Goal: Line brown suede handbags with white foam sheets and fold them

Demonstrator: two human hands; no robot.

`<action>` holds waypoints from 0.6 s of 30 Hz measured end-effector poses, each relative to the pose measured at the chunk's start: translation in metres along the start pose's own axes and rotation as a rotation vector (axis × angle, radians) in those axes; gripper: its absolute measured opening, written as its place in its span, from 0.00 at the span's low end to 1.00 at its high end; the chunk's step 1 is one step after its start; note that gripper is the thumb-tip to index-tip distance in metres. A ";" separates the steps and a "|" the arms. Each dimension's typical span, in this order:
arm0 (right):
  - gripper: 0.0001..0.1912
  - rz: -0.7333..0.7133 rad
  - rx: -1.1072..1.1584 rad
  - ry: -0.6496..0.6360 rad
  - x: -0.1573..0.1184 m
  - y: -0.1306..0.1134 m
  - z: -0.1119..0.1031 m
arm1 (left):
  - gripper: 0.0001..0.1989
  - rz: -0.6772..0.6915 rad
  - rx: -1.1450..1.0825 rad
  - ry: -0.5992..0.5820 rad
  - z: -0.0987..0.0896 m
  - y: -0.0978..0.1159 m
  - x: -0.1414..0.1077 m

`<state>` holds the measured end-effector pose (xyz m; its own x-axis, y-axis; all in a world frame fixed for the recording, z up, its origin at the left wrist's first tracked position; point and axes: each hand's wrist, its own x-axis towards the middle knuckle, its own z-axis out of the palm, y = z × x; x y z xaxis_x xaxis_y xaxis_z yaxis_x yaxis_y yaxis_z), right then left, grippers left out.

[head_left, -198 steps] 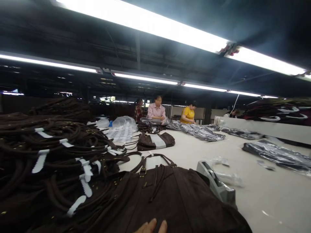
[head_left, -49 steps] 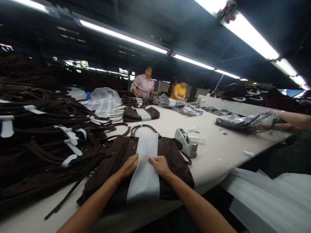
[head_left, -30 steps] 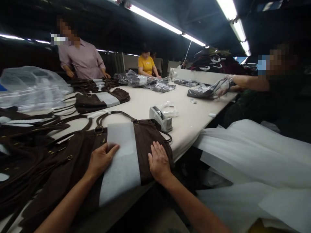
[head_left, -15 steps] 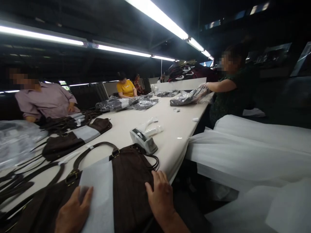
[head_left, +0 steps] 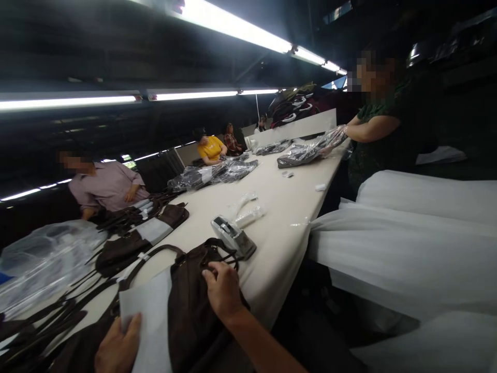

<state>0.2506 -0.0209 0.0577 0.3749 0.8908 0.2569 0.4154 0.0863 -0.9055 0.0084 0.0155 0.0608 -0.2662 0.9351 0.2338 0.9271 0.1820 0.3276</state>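
Note:
A dark brown bag (head_left: 194, 311) lies on the near end of the table, with a white paper band (head_left: 153, 316) across its middle. My left hand (head_left: 118, 344) rests at the paper's left edge, thumb and fingers apart. Near the bag's top right corner, my right hand (head_left: 223, 290) has its fingers bent against the fabric beside a strap; what lies between the fingertips is too small to name. Just beyond the bag stands a grey tape dispenser (head_left: 233, 237).
More brown bags (head_left: 124, 251) and clear plastic (head_left: 50, 259) lie to the left. White sheets (head_left: 407, 243) are piled at right. A person in green (head_left: 380, 124) handles a plastic-wrapped bag (head_left: 306, 152); others stand along the far side of the table (head_left: 272, 191).
My right hand has moved up and left from the bag's right side to its top corner, its fingers now bent. The camera view has turned slightly left.

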 end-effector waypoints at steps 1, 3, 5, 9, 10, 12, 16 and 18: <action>0.15 0.028 -0.061 -0.060 -0.005 -0.001 -0.008 | 0.14 -0.048 -0.029 -0.019 -0.001 0.000 -0.001; 0.18 0.093 -0.200 -0.197 -0.019 -0.003 -0.025 | 0.17 -0.134 -0.091 -0.047 0.001 -0.001 -0.001; 0.17 0.111 -0.306 -0.263 -0.032 -0.006 -0.039 | 0.18 -0.181 -0.127 -0.057 0.003 -0.004 0.000; 0.14 0.123 -0.367 -0.229 -0.045 -0.014 -0.047 | 0.18 -0.192 -0.139 -0.085 0.006 -0.007 0.001; 0.14 0.148 -0.356 -0.224 -0.046 -0.015 -0.046 | 0.18 -0.192 -0.138 -0.089 0.006 -0.007 0.001; 0.15 0.197 -0.305 -0.207 -0.046 -0.014 -0.045 | 0.18 -0.191 -0.147 -0.089 0.006 -0.008 0.001; 0.16 0.269 -0.148 -0.120 -0.039 0.001 -0.043 | 0.18 -0.170 -0.177 -0.060 0.007 -0.010 0.002; 0.22 0.305 -0.060 -0.149 -0.033 0.015 -0.041 | 0.18 -0.162 -0.187 -0.057 0.008 -0.011 0.002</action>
<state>0.2782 -0.0677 0.0493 0.3654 0.9275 -0.0785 0.3527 -0.2160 -0.9105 -0.0003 0.0177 0.0504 -0.3869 0.9150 0.1144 0.8075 0.2763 0.5211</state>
